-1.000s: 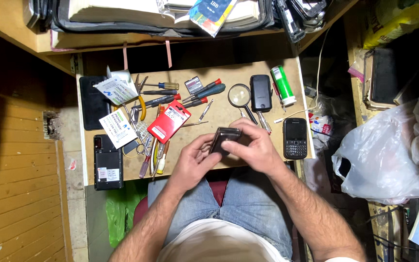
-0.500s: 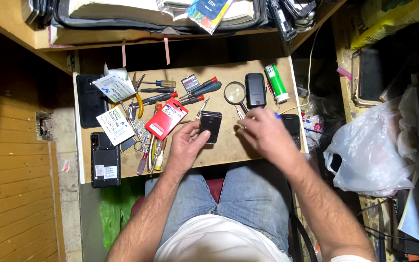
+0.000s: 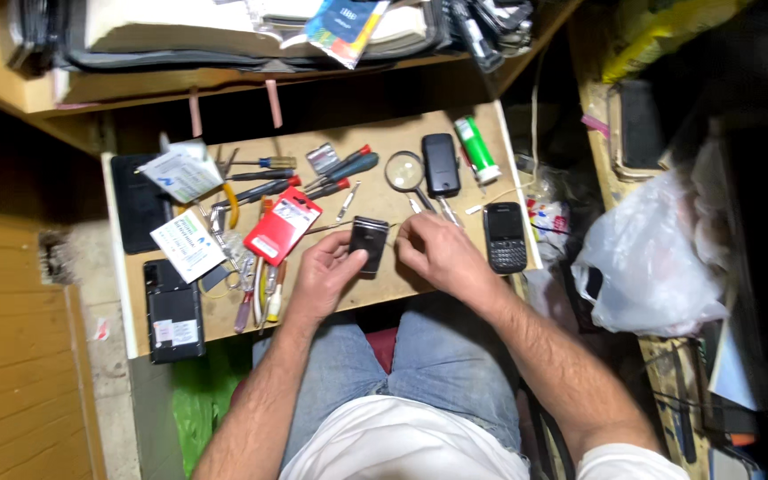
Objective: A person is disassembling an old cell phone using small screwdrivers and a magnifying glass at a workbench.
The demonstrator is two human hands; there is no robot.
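Observation:
I sit at a small wooden table (image 3: 375,133). My left hand (image 3: 324,277) holds a small black phone (image 3: 368,245) upright just above the table's near edge. My right hand (image 3: 442,256) is close beside the phone's right side, fingertips pinched together toward it. I cannot make out whether anything small sits between those fingers. A red flat package (image 3: 282,225) lies just left of the phone.
Several screwdrivers (image 3: 344,169), a magnifying glass (image 3: 404,171), a black phone (image 3: 441,164), a green cylinder (image 3: 476,149) and a keypad phone (image 3: 503,237) lie around. A black opened phone (image 3: 173,311) lies at the left. A white plastic bag (image 3: 651,258) sits right of the table.
A second ago both hands held the phone. My right hand then reached right toward the tools and has now come back beside the phone, which my left hand kept.

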